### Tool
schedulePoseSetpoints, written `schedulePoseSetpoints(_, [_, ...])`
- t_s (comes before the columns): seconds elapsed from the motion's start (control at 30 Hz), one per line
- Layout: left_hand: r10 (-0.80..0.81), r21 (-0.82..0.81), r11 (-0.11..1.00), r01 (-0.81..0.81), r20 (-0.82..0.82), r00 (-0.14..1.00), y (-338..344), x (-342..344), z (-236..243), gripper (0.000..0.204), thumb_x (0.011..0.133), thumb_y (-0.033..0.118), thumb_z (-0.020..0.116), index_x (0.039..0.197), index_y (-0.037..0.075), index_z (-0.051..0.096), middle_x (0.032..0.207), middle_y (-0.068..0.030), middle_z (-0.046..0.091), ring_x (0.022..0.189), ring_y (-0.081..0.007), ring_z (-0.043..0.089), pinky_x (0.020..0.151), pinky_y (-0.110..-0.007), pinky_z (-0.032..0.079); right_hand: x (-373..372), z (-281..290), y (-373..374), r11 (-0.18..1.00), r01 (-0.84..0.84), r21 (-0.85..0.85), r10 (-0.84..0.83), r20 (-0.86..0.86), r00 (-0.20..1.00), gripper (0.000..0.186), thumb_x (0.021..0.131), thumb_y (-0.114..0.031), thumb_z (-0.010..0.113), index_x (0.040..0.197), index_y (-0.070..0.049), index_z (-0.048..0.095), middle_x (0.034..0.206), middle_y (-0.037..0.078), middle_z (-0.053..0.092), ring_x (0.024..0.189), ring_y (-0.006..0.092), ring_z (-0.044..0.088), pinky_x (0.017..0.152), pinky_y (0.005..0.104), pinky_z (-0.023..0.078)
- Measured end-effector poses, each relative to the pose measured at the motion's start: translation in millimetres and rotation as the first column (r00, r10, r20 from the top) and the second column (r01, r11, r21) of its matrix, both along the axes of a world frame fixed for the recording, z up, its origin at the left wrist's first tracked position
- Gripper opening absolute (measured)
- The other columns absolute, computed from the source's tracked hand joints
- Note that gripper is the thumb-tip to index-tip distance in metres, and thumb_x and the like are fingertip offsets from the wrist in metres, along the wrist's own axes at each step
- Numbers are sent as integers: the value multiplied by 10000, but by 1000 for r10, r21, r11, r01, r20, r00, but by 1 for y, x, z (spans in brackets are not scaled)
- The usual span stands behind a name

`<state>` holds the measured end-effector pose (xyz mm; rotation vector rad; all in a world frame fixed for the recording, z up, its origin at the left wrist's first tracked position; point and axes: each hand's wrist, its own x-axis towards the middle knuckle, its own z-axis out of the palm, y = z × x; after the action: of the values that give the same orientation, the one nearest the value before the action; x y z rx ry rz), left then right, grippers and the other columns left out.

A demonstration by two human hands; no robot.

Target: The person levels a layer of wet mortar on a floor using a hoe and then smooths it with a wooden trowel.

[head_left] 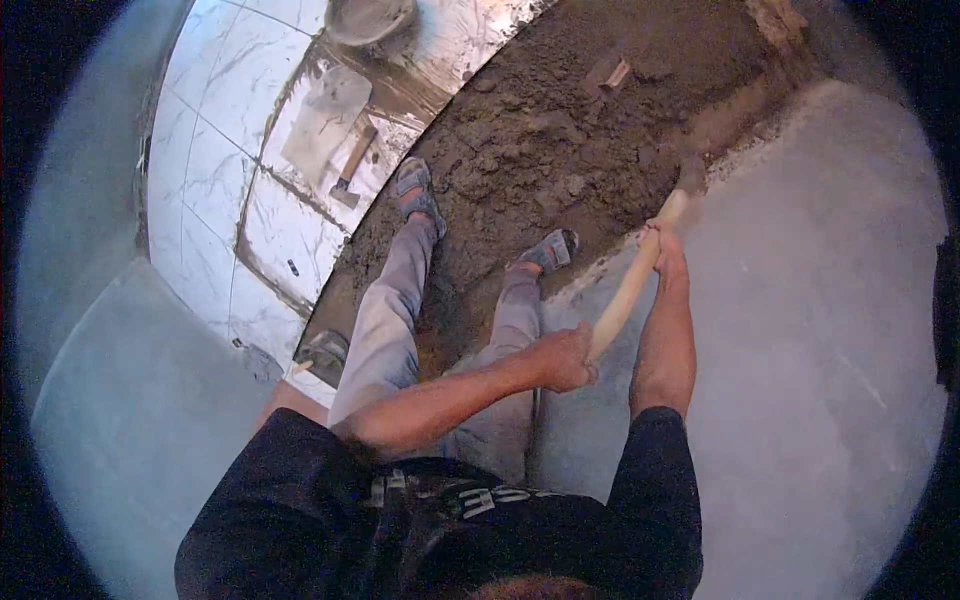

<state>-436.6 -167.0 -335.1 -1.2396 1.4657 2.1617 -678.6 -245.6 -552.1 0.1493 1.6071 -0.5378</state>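
Note:
A long pale wooden tool handle (630, 290) slants away from me, gripped in both hands. My left hand (567, 358) is closed around its near end, while my right hand (664, 246) wraps it farther up. The tool's head (692, 174) is dark and blurred at the right edge of the damp brown mortar or soil (530, 150), so its exact kind cannot be made out. Clumps and loose lumps cover that bed. My sandalled feet stand on it, the left foot (418, 195) near the tile edge and the right foot (552, 250) nearer the wall.
White marbled tiles (215, 160) lie at left, smeared with mortar. On them are a hammer-like tool (358, 160), a flat pale sheet (322, 115) and a round basin (370, 18). A small block (614, 76) sits in the bed. A grey wall (800, 300) borders the right.

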Motion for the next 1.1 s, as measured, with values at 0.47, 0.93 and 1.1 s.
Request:
schedulePoseSetpoints(0.47, [-274,-8,962,274,-81,958,26,151,103,637,720,359,590,1176,0,329,845,-227,583,785,-414,568,682,-481,453,132,102,87,983,81,-163,-72,64,995,160,773,-199,547,822,-55,497,653,51,503,578,168,509,537,292,466])
schedulePoseSetpoints(0.93, [-319,-70,925,374,394,862,87,398,79,469,670,252,602,1072,122,399,775,-179,593,708,-392,573,621,-489,437,360,120,143,876,483,-7,-478,124,870,249,726,-8,566,925,-6,415,720,101,508,669,263,550,663,436,498])
schedulePoseSetpoints(1.1, [-115,-250,955,161,188,975,72,276,13,447,699,189,578,1112,136,417,847,-165,591,805,-359,579,685,-457,448,200,57,111,957,-56,-284,72,46,996,235,834,-181,452,865,38,534,735,156,578,652,261,581,656,362,496])
